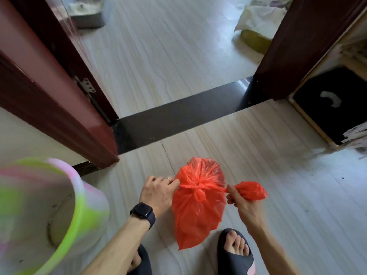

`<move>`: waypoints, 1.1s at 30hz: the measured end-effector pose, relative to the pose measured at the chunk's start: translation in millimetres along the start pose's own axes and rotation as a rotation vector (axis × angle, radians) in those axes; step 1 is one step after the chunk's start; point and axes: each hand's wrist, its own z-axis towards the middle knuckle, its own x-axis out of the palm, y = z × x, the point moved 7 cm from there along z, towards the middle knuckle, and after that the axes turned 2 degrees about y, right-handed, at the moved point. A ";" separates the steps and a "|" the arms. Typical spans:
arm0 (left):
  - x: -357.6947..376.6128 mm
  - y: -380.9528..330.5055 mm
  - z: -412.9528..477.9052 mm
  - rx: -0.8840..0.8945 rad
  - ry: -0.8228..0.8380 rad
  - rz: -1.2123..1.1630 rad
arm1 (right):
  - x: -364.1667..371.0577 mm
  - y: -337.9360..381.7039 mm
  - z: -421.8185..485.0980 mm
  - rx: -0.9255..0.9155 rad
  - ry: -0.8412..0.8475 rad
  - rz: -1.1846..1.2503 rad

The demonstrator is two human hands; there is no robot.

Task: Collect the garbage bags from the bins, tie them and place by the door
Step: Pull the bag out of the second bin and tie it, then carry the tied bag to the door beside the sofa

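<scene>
Forearms enter from the bottom edge, a dark watch (pixel 142 214) on the left wrist, both feet in black slippers (pixel 236 259) below them.

Object: red garbage bag (pixel 198 211), between the two hands, over the pale floor just in front of the feet and short of the dark threshold (pixel 178 118) of the doorway. Cannot tell whether its base rests on the floor or hangs.

Left hand (pixel 158 192): fingers pinched on a short, stretched tail of the bag mouth. Right hand (pixel 241 205): curled tight round the other tail (pixel 251 190), which bunches out past the fist. Knot (pixel 197 187) sits between them, strands pulled out sideways.

Judged step: cinching the knot. Placement not yet done.

Risks:
- Film looks thin; the strands are drawn to cords. Over-pulling could tear them at the knot.
- Left tail is short. It could slip out of the pinch, and the throw would loosen.
- Only one throw is visible. If left single it may open when the bag is lifted, spilling contents.
- Pastel bin (pixel 79 187) stands just beside the left arm; an elbow swing could knock it.
- Beyond the doorway, a bin with a white liner (pixel 256 26) appears uncollected.
</scene>
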 end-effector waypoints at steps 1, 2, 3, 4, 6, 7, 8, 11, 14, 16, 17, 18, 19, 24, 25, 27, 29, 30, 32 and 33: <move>5.8 6.3 -3.3 -0.058 0.067 -0.009 | 7.5 3.0 -1.7 0.009 0.049 -0.021; 13.2 13.7 -6.8 -0.111 0.161 -0.024 | 14.2 7.7 -1.9 -0.008 0.087 -0.051; 18.1 20.3 -10.3 -0.137 0.242 -0.060 | 18.5 13.3 -2.2 -0.038 0.108 -0.075; 22.5 24.8 -11.7 -0.153 0.309 -0.124 | 19.8 17.4 -1.2 -0.052 0.110 -0.076; 19.3 25.8 -10.1 -0.166 0.374 -0.276 | 17.0 23.4 -0.1 -0.013 0.077 -0.041; 13.7 21.8 -6.6 -0.157 0.370 -0.332 | 15.7 26.8 -0.4 0.007 0.060 -0.022; 6.9 14.6 0.3 -0.141 0.342 -0.378 | 15.4 31.0 -0.4 0.022 0.052 0.004; -12.6 -19.7 22.7 -0.068 0.222 -0.478 | 20.0 45.1 -1.2 0.061 0.099 0.139; -4.2 -59.1 30.0 0.155 0.279 -0.316 | 15.3 57.3 0.0 0.096 0.120 0.325; 18.0 -71.3 23.1 0.324 0.361 -0.136 | 6.9 56.8 7.4 0.129 0.077 0.365; 28.7 -71.7 19.1 0.375 0.379 -0.077 | 3.3 55.4 11.2 0.143 0.062 0.358; 37.4 -70.6 16.3 0.402 0.377 -0.047 | 1.0 52.5 15.3 0.157 0.054 0.342; 42.9 -69.2 14.6 0.407 0.361 -0.037 | -1.0 49.0 19.7 0.171 0.050 0.327; 73.1 -74.0 16.6 0.387 0.304 -0.102 | -2.4 21.1 47.1 0.277 0.068 0.285; 77.8 -73.9 16.7 0.381 0.291 -0.112 | -4.1 18.4 52.0 0.288 0.052 0.271; 86.0 -70.7 16.8 0.369 0.321 -0.139 | -5.5 14.7 57.6 0.317 0.031 0.243; 92.8 -65.1 19.0 0.362 0.417 -0.128 | -5.1 14.8 56.5 0.353 0.015 0.216; 94.8 -63.3 18.7 0.351 0.494 -0.101 | -4.4 17.4 52.4 0.364 0.005 0.193; 89.0 -63.3 19.1 0.310 0.630 -0.024 | -3.8 28.5 39.3 0.382 -0.007 0.173; 82.2 -65.5 20.4 0.288 0.683 0.017 | -1.7 35.6 32.4 0.394 0.014 0.175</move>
